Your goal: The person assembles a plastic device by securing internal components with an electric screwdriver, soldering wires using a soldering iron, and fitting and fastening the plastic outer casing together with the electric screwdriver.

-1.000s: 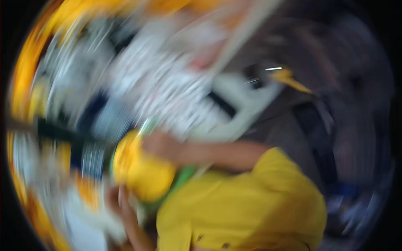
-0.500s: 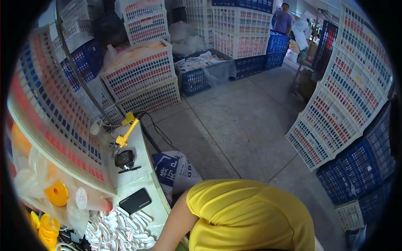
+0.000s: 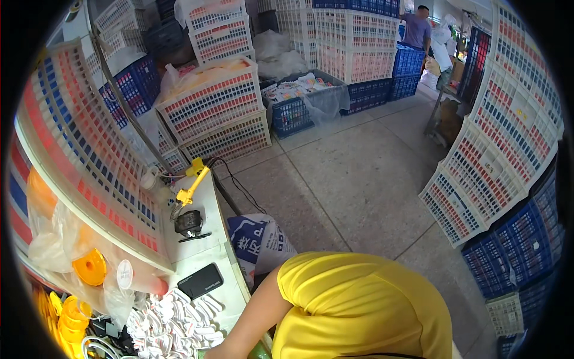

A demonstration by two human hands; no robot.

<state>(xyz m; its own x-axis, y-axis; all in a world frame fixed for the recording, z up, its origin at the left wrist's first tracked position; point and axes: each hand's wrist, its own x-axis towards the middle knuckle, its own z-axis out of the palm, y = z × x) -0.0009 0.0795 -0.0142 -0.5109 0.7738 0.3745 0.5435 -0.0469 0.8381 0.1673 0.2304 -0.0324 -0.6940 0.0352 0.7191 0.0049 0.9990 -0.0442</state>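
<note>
Neither of my hands shows. Only my yellow sleeve (image 3: 359, 305) and a bare arm (image 3: 242, 326) fill the lower middle, the arm running down to the bottom edge beside the white bench (image 3: 206, 254). Nearest the arm lie a pile of small white plastic pieces (image 3: 173, 326) and a black phone (image 3: 200, 280). Yellow round parts (image 3: 66, 317) sit at the lower left. A clear bag with an orange disc (image 3: 89, 267) hangs over them.
A yellow clamp arm (image 3: 191, 185) and a small black device (image 3: 188, 222) stand further along the bench. A blue-and-white sack (image 3: 257, 239) leans on the concrete floor (image 3: 353, 179). Stacked white and blue crates (image 3: 215, 107) ring the floor. A person in a purple shirt (image 3: 417, 27) stands far back.
A second ago the view was a blur with both hands on a yellow object. It then swung to the aisle; since half a second ago it has shifted only slightly.
</note>
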